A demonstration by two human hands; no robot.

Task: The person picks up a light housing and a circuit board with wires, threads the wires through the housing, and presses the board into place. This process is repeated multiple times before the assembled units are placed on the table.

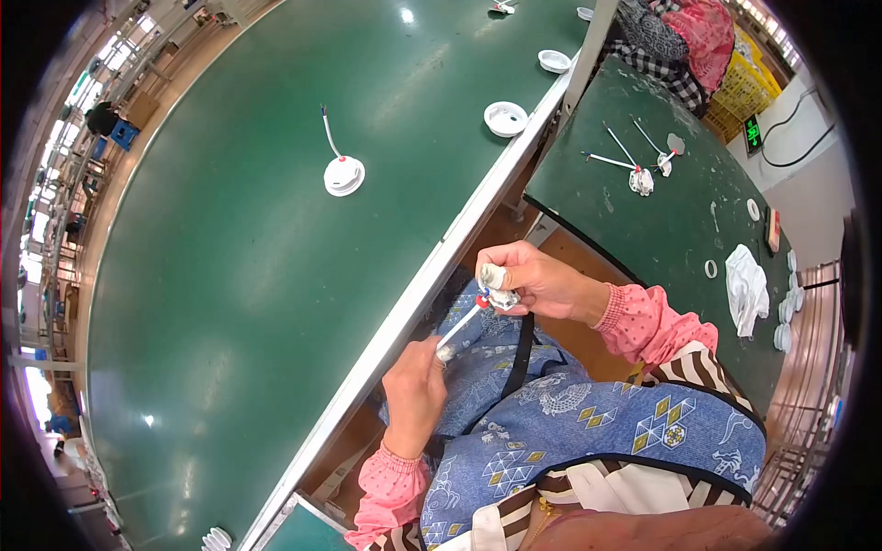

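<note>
The small white part (503, 296) is held over the lap, between the belt table and the side table, pinched between the thumb and fingers of the right hand (533, 277). A red bead (481, 301) sits where the white cable (460, 326) leaves it. The left hand (415, 384) is closed around the cable lower down, so the cable runs nearly straight between the two hands.

A hard pull by the left hand could strain the joint at the bead or drag the cable loose, since the right hand grips only the small part. If that pinch slipped, the part could drop onto the apron (588, 413) or down the gap beside the knees. Thumb and fingers hide some of the part, so I cannot tell how well it is seated.

The nearest hard edge is the white rail (401, 308) of the belt table (276, 275), just beside the left hand; a quick swing that way could knock knuckles or snag the cable. On the other side, the dark edge of the side table (597, 216) lies near the right forearm. Lifting upward looks freer than moving sideways. Farther out on the side table are more wired parts (641, 182) and a white cloth (747, 289)
</note>
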